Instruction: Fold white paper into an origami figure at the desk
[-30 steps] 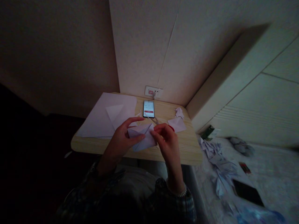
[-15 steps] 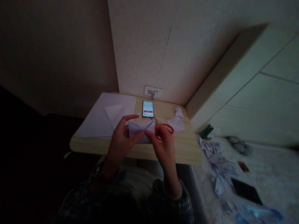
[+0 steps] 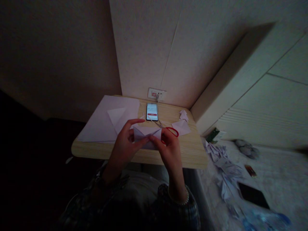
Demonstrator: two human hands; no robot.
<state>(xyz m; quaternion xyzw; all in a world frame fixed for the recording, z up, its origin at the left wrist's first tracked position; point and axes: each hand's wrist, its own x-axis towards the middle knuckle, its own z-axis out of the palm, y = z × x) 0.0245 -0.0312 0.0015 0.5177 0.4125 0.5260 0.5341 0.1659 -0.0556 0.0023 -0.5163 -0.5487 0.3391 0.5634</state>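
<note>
A small folded sheet of white paper (image 3: 148, 131) is held up over the front of the wooden table (image 3: 190, 154). My left hand (image 3: 126, 139) grips its left side, thumb on the front face and index finger raised above the edge. My right hand (image 3: 168, 144) pinches the right side, its thumb meeting the left thumb near the middle. Creased flaps slope down toward the thumbs from both upper corners. Just beyond my right hand lie scissors with red handles (image 3: 174, 131), partly hidden by the fingers.
Large white sheets (image 3: 98, 120) cover the table's left side, with a folded piece (image 3: 116, 115) on top. A lit phone (image 3: 152, 111) lies near the wall socket (image 3: 156, 94). At right are a paper square (image 3: 181, 127) and a tree-shaped paper fold (image 3: 183, 115). Crumpled papers (image 3: 227, 168) and a dark tablet-like slab (image 3: 253, 195) rest on the bed.
The upper flaps of the folded paper dip more steeply toward the thumbs now. The paper has shifted slightly right and down, while both hands keep their hold.
</note>
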